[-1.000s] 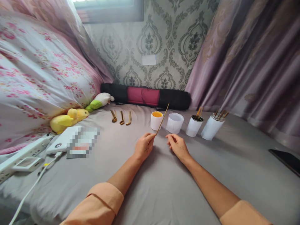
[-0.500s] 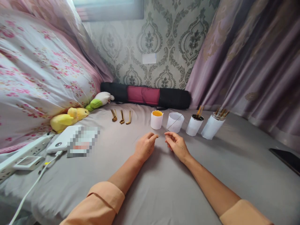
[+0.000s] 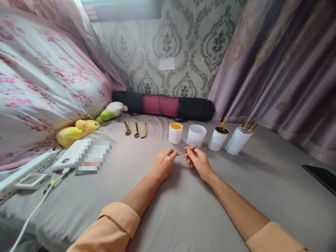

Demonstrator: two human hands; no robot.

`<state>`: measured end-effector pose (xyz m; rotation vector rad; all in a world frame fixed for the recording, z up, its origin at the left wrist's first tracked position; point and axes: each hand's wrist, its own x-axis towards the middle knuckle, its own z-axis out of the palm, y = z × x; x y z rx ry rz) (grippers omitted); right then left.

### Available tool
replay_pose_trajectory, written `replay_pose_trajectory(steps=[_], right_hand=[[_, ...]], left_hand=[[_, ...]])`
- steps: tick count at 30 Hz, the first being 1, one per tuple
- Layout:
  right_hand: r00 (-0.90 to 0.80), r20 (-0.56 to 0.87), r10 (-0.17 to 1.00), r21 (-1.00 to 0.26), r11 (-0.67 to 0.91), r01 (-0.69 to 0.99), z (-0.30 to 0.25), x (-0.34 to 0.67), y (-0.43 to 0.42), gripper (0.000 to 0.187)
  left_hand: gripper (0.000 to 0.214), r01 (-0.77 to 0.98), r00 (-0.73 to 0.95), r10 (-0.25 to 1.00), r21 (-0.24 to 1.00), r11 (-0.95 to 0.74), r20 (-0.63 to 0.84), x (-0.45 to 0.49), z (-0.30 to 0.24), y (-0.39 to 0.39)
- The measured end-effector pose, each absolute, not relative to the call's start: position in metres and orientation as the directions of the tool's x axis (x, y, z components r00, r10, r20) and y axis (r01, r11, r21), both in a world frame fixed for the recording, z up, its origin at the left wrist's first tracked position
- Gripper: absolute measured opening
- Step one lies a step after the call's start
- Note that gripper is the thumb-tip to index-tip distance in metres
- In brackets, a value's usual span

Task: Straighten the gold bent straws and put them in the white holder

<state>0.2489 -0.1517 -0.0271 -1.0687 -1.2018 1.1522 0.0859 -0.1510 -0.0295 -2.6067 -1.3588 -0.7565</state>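
A thin brown stick (image 3: 202, 144) slants up to the right, in front of the white-wrapped containers. My right hand (image 3: 198, 160) pinches it between thumb and fingers, and its far end sticks out past the hand. The stick's lower left end meets the fingertips of my left hand (image 3: 163, 165), which are closed around it; the very tip is hidden. Just beyond the hands stand a white container with a yellow-orange inside (image 3: 175, 135) and a translucent white container (image 3: 196, 135).
Two white-wrapped jars (image 3: 217, 141) on the right hold brown sticks. Several bent golden-brown pieces (image 3: 136, 130) lie at left-centre. A power bank (image 3: 68, 155), power strip (image 3: 26, 171) and plush toys (image 3: 77, 133) sit left, a phone (image 3: 320, 177) far right, a rolled bag (image 3: 160, 105) behind.
The stick has swung down from a steep slant to a flatter one, and now spans from my left fingertips through my right hand. Both hands stay nearly in place.
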Motion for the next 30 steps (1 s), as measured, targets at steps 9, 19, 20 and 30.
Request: replay_pose_trajectory(steps=[9,19,20,30], right_hand=[[0.007,0.115,0.993,-0.99,0.115,-0.076,-0.027,0.25,-0.152,0.037],[-0.006,0.111,0.994,-0.991,0.11,-0.076,-0.032,0.252,-0.15,0.036],[-0.006,0.113,0.994,-0.991,0.112,-0.074,-0.032,0.252,-0.149,0.036],[0.022,0.085,0.996,-0.993,0.086,-0.083,-0.031,0.252,-0.15,0.036]], left_hand=[[0.029,0.778,0.463,0.74,0.177,-0.603,0.487,0.086,-0.029,-0.15],[0.027,0.632,0.341,0.778,0.483,-0.606,0.528,0.088,-0.038,-0.145],[0.027,0.615,0.332,0.783,0.509,-0.602,0.526,0.088,-0.038,-0.145],[0.023,0.492,0.249,0.848,0.693,-0.527,0.468,0.09,-0.036,-0.143]])
